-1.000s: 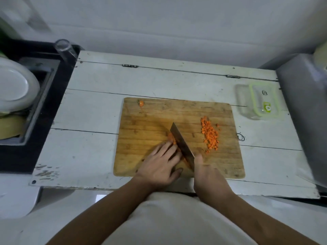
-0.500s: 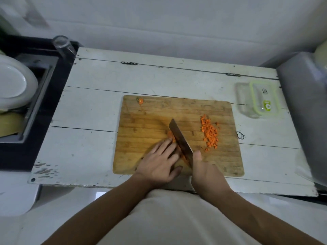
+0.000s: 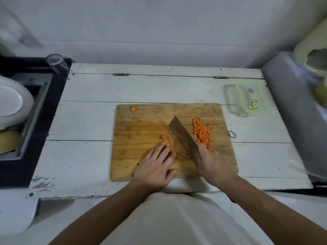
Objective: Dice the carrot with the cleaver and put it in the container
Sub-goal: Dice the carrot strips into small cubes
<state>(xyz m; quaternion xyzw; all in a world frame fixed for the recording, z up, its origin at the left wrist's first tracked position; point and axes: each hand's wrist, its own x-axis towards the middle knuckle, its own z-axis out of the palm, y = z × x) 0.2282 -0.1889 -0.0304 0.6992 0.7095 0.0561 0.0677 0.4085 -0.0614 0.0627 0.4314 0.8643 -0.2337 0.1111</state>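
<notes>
Two hands [image 3: 154,167] [image 3: 213,164], one cleaver [image 3: 182,134], one container [image 3: 246,99]

A white wooden table [image 3: 92,121] with dark seams between its planks fills the middle, two small metal hinges [image 3: 120,74] along its far seam. At nine o'clock a dark sink [image 3: 35,106] holds a white plate [image 3: 10,103] leaning over a yellowish dish [image 3: 8,142]. A clear glass [image 3: 57,63] stands at ten o'clock on the sink's corner. At three o'clock a grey slab [image 3: 293,110] slopes beside the table. A small dark ring [image 3: 232,134] lies on the table just right of centre. A pale wall [image 3: 159,29] runs across twelve o'clock.
</notes>
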